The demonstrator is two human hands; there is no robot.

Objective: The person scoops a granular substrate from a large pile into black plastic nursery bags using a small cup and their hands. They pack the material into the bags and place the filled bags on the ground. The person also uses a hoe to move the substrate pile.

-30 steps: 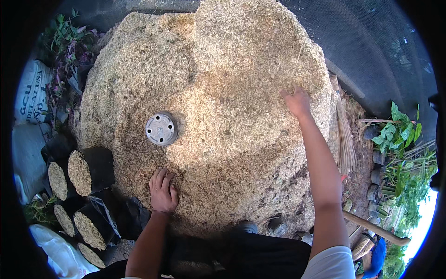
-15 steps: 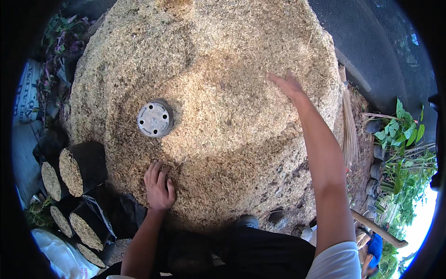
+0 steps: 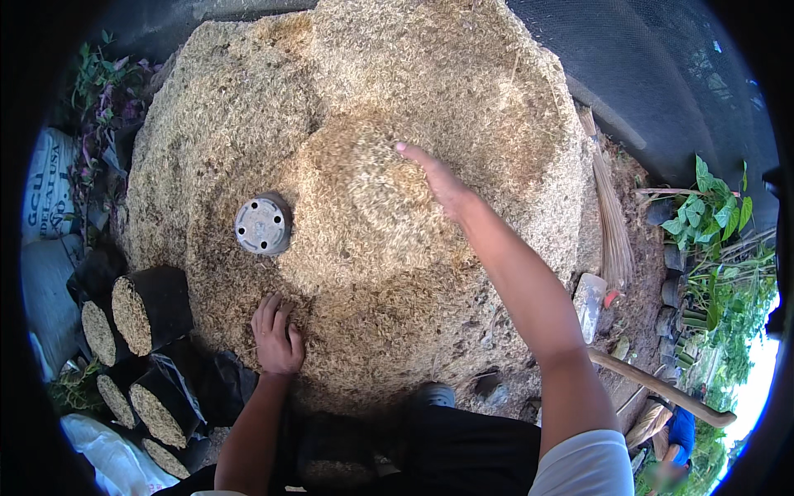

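Observation:
A broad heap of loose pale-brown husks (image 3: 223, 107) fills the middle of the view. My left hand (image 3: 278, 335) rests on its near left part, fingers spread a little and holding nothing. Farther to the right, my right hand (image 3: 438, 182) is sunk against the husks with its thumb stretched out; the other fingers are mostly hidden. Just left of it the husks are smeared by motion. A grey round pot (image 3: 263, 225) stands upside down on the heap beyond my left hand, with several dark holes in its base. Neither hand touches the pot.
Black bags filled with husks (image 3: 132, 314) lie at the left, near a white sack (image 3: 112, 455). A straw broom (image 3: 610, 215) and a wooden handle (image 3: 662, 386) are at the right. Dark netting (image 3: 628, 91) borders the far side. Another person (image 3: 680, 434) is at the lower right.
My right hand has swept leftward across the heap, and husks beside it are now moving. The left hand stays on the husks. The view has shifted slightly.

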